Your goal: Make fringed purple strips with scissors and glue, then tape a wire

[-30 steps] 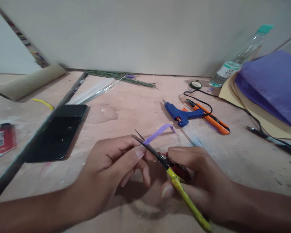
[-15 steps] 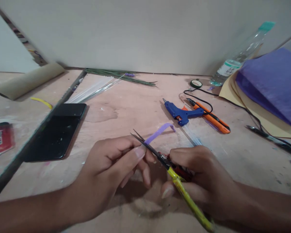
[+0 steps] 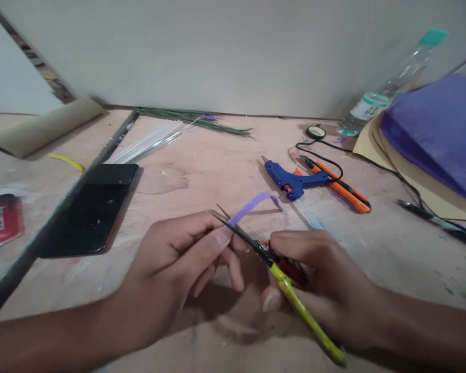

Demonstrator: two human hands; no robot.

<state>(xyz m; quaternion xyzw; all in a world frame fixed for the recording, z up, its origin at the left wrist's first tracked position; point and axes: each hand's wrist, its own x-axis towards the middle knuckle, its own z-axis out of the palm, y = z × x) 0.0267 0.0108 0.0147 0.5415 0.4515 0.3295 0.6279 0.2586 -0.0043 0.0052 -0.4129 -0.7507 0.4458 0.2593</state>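
Note:
Between the thumb and fingers of my left hand [image 3: 190, 254] is pinched a thin purple strip [image 3: 253, 204], felt-like in look. Its free end arches to the right and droops. My right hand [image 3: 322, 285] is wrapped round the handles of a pair of scissors [image 3: 305, 318], one of them covered in yellow. The slim dark blades are slightly parted and lie across the strip close to my left thumb. Part of the other, red handle is hidden by my right fingers. Both hands are held above the table, near each other.
Beyond my hands lie a blue glue gun [image 3: 295, 178] and an orange utility knife [image 3: 344, 191]. To the left are a black phone [image 3: 89, 217], a red lighter [image 3: 3, 220] and a cardboard tube [image 3: 46, 127]. Green stems [image 3: 186, 118], a bottle [image 3: 388, 88] and purple sheets [image 3: 442, 129] sit farther back.
The scissor blades have opened a little and shifted slightly along the purple strip. Both hands stay in nearly the same place, each with its hold unchanged.

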